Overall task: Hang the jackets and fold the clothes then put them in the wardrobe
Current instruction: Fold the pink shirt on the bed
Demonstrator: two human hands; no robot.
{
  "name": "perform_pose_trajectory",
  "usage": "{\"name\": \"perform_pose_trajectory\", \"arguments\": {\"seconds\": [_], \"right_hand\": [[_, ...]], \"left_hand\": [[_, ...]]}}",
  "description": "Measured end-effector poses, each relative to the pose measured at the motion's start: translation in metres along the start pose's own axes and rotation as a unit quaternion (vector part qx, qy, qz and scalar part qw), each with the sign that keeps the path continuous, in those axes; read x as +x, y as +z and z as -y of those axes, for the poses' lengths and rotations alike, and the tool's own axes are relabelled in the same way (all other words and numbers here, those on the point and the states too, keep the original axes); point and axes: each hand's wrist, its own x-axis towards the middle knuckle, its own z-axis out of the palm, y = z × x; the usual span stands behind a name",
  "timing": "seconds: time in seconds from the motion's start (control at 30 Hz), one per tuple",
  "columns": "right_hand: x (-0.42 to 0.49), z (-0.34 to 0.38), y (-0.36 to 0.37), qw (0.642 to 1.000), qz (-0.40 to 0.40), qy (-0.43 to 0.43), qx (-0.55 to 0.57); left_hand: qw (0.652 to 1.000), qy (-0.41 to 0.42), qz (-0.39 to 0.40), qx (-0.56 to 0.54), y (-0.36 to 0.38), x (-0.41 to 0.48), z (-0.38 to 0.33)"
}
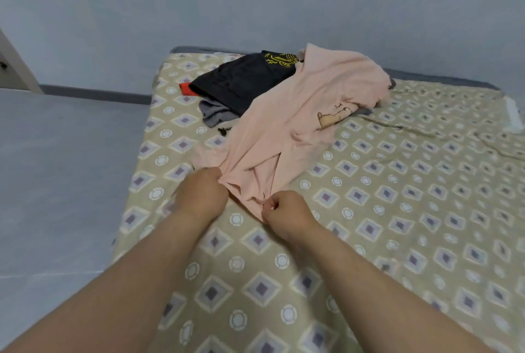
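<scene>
On the bed (397, 210), near its left edge, both hands grip the near end of a pink T-shirt (298, 114): left hand (203, 196) bunching the fabric, right hand (284, 213) pinching its edge. Shirt stretches away, far end draped over a black garment with yellow print (244, 80). Grey cloth (216, 114) and red fabric (186, 88) lie beneath that.

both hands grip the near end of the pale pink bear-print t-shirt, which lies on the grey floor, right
Not the floor. The head view shows the pale pink bear-print t-shirt lying on the bed's beige diamond-patterned sheet; left hand and right hand do grip its near end.
</scene>
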Motion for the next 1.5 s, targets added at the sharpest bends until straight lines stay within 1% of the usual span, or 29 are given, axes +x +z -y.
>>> {"name": "perform_pose_trajectory", "arguments": {"seconds": [0.1,0.17,0.27,0.37,0.5,0.6,0.7,0.77,0.83,0.87,0.9,0.93,0.97,1.0,1.03,1.07,1.1,1.13,1.17,1.23,1.3,1.33,1.4,1.43,1.47,1.5], "right_hand": [[-0.065,0.001,0.015,0.998,0.044,-0.029,-0.026],[-0.107,0.000,0.027,0.996,0.082,-0.039,-0.003],[-0.167,-0.005,0.047,0.986,0.156,-0.058,0.026],[-0.215,-0.017,0.062,0.978,0.194,-0.072,0.023],[-0.266,-0.025,0.069,0.974,0.204,-0.065,0.072],[-0.306,-0.023,0.073,0.969,0.231,-0.061,0.060],[-0.345,-0.013,0.079,0.948,0.308,-0.071,0.025],[-0.369,-0.007,0.087,0.925,0.365,-0.104,-0.001],[-0.386,-0.005,0.092,0.904,0.405,-0.135,-0.030],[-0.389,-0.006,0.094,0.896,0.420,-0.141,-0.042],[-0.389,-0.009,0.094,0.895,0.421,-0.138,-0.045],[-0.386,-0.011,0.090,0.903,0.408,-0.131,-0.038],[-0.380,-0.014,0.086,0.919,0.374,-0.122,-0.028],[-0.371,-0.018,0.081,0.940,0.318,-0.118,-0.024],[-0.361,-0.021,0.076,0.962,0.248,-0.112,-0.022],[-0.349,-0.024,0.072,0.980,0.178,-0.093,-0.006],[-0.338,-0.027,0.066,0.991,0.119,-0.057,0.038],[-0.329,-0.028,0.062,0.992,0.077,-0.013,0.100],[-0.323,-0.028,0.060,0.985,0.052,0.034,0.161],[-0.309,-0.031,0.062,0.961,0.018,0.112,0.252],[-0.298,-0.033,0.068,0.940,-0.016,0.149,0.305],[-0.295,-0.033,0.069,0.934,-0.032,0.153,0.322],[-0.290,-0.032,0.072,0.922,-0.050,0.163,0.348],[-0.285,-0.032,0.074,0.920,-0.062,0.167,0.349],[-0.283,-0.031,0.075,0.918,-0.071,0.162,0.355],[-0.281,-0.029,0.076,0.912,-0.069,0.152,0.375]], "left_hand": [[0.997,-0.018,0.040,-0.063,-0.009,-0.076,0.012],[0.997,-0.010,0.073,-0.029,-0.016,-0.119,0.024],[0.995,-0.082,0.049,0.037,-0.029,-0.174,0.039],[0.981,-0.097,0.053,0.160,-0.041,-0.226,0.049],[0.978,-0.120,0.025,0.167,-0.050,-0.289,0.065],[0.972,-0.170,0.027,0.157,-0.050,-0.336,0.064],[0.947,-0.254,0.051,0.191,-0.049,-0.378,0.064],[0.925,-0.295,0.069,0.229,-0.051,-0.401,0.067],[0.909,-0.299,0.075,0.282,-0.049,-0.414,0.069],[0.905,-0.280,0.071,0.314,-0.048,-0.418,0.069],[0.909,-0.244,0.067,0.332,-0.045,-0.419,0.067],[0.924,-0.198,0.065,0.322,-0.040,-0.418,0.066],[0.944,-0.153,0.069,0.284,-0.032,-0.417,0.064],[0.963,-0.116,0.077,0.231,-0.025,-0.415,0.061],[0.975,-0.089,0.081,0.189,-0.016,-0.413,0.058],[0.980,-0.069,0.075,0.170,-0.008,-0.410,0.055],[0.981,-0.053,0.061,0.174,-0.001,-0.406,0.055],[0.981,-0.043,0.042,0.186,0.005,-0.400,0.055],[0.980,-0.036,0.023,0.195,0.010,-0.395,0.056],[0.983,-0.036,-0.021,0.180,0.017,-0.383,0.056],[0.989,-0.033,-0.063,0.129,0.022,-0.374,0.057],[0.993,-0.039,-0.078,0.080,0.023,-0.370,0.058],[0.990,-0.074,-0.089,-0.076,0.016,-0.367,0.063],[0.978,-0.093,-0.093,-0.163,0.010,-0.366,0.066],[0.958,-0.110,-0.096,-0.246,0.002,-0.367,0.070],[0.930,-0.129,-0.090,-0.333,-0.005,-0.368,0.071]]}}
